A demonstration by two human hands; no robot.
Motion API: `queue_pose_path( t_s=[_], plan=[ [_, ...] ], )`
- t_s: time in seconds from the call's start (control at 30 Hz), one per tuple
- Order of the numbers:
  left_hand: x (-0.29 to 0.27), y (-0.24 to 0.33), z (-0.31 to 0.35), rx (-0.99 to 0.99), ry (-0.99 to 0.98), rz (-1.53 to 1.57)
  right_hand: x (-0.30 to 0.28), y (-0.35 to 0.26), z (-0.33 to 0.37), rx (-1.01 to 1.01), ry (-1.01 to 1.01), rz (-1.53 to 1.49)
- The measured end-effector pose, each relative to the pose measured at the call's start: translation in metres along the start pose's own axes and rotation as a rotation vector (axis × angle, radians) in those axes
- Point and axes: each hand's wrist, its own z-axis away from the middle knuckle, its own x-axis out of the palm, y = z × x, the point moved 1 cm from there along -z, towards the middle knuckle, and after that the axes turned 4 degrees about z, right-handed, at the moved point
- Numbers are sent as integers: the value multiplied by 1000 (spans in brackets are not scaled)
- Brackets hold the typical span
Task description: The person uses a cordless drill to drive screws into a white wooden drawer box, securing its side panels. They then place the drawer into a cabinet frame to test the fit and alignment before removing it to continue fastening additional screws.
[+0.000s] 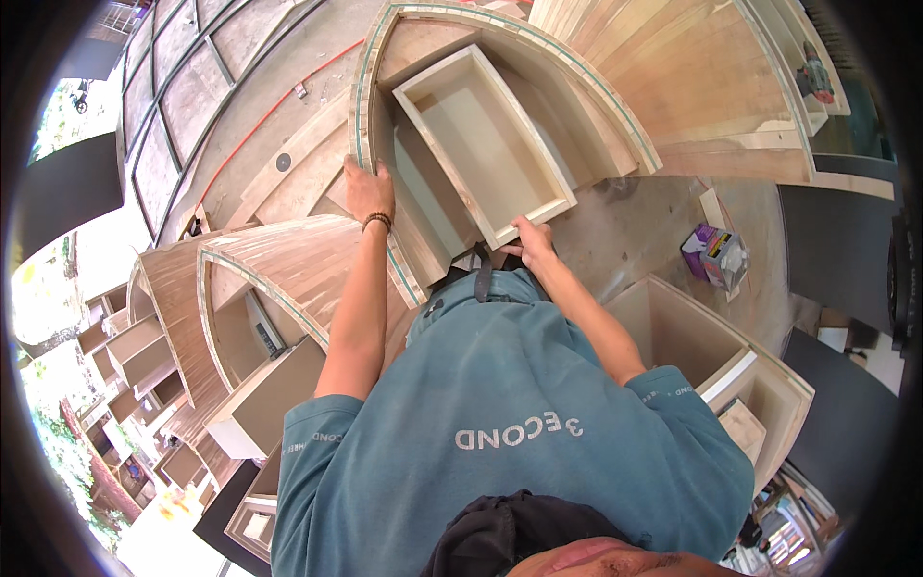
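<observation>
A pale wooden drawer box (444, 169) sits at an angle in the opening of a curved wooden cabinet (415, 40). Its near end sticks out toward my body. My right hand (534, 242) is closed on the near end of the drawer, fingers partly under it. With my left hand (369, 192) I grip the cabinet's left side edge, thumb and fingers wrapped over it. A thin green line runs along the cabinet's curved edge. Beside the drawer, on its left, part of the cabinet's inside shows.
Another curved cabinet (274, 279) stands at my left. Behind my right arm is an open cabinet (663, 313). A purple and grey box (716, 255) rests on the floor at right. A cordless drill (817, 75) lies far right. An orange cord (252, 137) crosses the floor.
</observation>
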Motion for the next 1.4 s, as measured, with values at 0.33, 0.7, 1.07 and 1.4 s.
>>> queue_pose_path(
  t_s=[0.33,0.7,1.07,1.4],
  plan=[
    [-9,8,4,-13,-21,4,-64,49,30,75,6,-19],
    [10,-13,-5,13,41,31,-142,82,72,166,75,29],
    [5,-7,-6,-24,0,-2,-115,64,60,44,121,122],
    [3,-5,-5,-58,-4,17,-100,67,60,-7,234,260]
  ],
)
